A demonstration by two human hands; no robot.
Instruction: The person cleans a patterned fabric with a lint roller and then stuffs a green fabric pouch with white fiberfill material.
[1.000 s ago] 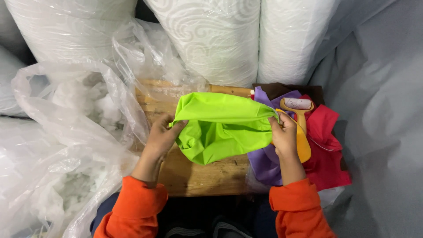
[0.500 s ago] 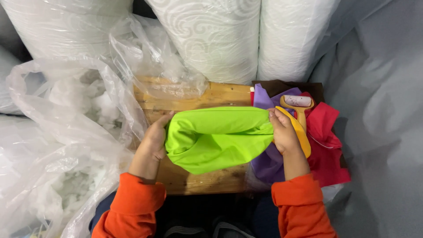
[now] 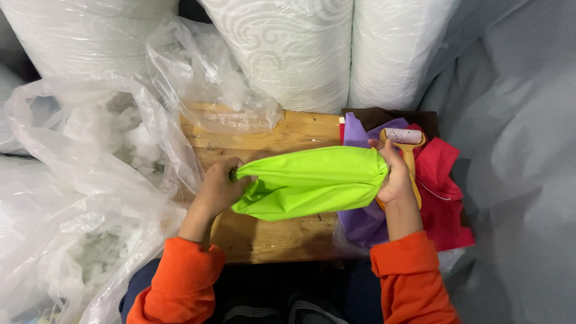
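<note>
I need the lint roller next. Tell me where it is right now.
In the head view the lint roller lies on the pile of coloured cloths at the right end of the wooden board, just behind the right hand.

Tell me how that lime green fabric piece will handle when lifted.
The lime green fabric piece, held at both ends by the left hand and right hand, sags and creases, so it is probably floppy. It looks thin, so likely light.

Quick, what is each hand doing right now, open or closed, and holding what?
Left hand: closed on one end of the green fabric.
Right hand: closed on its other end.
</note>
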